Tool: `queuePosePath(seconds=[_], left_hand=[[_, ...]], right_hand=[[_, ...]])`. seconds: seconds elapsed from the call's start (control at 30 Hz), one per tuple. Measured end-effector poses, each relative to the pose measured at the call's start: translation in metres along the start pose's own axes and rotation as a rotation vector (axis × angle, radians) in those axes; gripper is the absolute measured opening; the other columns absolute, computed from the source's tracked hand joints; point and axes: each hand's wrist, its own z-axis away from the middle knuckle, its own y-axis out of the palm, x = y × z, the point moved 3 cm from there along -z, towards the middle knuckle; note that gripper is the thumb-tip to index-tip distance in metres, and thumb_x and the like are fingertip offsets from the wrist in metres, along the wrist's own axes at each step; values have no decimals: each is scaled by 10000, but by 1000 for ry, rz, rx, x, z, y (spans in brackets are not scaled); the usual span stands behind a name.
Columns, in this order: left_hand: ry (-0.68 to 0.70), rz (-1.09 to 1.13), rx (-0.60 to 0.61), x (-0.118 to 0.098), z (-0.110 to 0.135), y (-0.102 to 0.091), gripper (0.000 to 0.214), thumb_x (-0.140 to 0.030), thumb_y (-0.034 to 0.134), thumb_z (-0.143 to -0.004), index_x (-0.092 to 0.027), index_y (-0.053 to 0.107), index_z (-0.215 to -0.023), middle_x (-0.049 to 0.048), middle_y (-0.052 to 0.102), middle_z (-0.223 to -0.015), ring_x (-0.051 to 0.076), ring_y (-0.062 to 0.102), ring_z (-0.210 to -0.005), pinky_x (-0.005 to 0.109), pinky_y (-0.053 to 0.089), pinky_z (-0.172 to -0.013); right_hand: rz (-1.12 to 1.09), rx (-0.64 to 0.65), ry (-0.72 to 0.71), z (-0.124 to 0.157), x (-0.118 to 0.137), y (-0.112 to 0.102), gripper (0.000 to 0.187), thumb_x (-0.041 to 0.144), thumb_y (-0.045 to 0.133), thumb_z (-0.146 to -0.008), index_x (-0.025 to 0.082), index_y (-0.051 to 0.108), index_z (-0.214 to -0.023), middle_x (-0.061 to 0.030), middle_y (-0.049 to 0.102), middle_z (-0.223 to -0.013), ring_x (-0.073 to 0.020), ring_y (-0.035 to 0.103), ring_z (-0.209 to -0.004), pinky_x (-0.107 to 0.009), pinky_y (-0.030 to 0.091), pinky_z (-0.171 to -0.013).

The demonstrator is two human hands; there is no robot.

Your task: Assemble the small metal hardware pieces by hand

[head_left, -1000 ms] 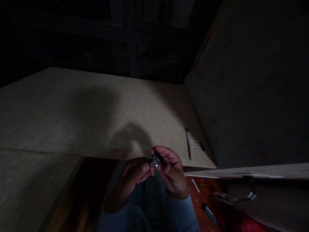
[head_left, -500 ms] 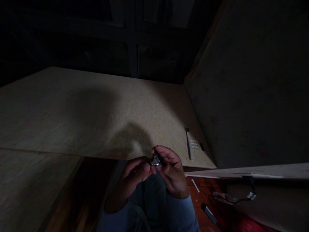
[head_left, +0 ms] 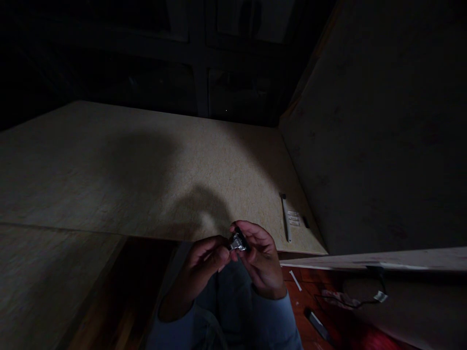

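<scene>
A small black piece with a shiny, silvery part [head_left: 239, 242] is held between my two hands, above the table's front edge. The dim light keeps me from telling its exact kind. From the left, my left hand [head_left: 206, 260] pinches the silvery end between thumb and forefinger. Curled around the black side, my right hand [head_left: 263, 260] grips it with thumb below and fingers above. Parts of the piece are hidden by the fingertips.
On the table [head_left: 219, 155], to the right, lie a thin grey stick with a dark tip [head_left: 286, 218], a small clear pack [head_left: 294, 218] and a short black piece [head_left: 305, 222]. A wall rises at the right. On the floor are a white strip [head_left: 295, 280] and a dark device [head_left: 316, 323].
The held piece has turned slightly, showing more of its silvery side. Both hands stay in nearly the same place.
</scene>
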Motion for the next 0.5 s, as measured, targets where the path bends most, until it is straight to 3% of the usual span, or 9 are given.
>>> queuePosePath(seconds=[0.5], left_hand=[[34, -109, 35, 0, -1, -4, 497, -572, 567, -922, -92, 670, -852, 37, 466, -679, 87, 386, -623, 213, 316, -571]], right_hand=[[11, 36, -22, -2, 2, -6, 413, 330, 819, -753, 266, 733, -1151, -43, 680, -1104, -57, 603, -718, -167, 509, -706]])
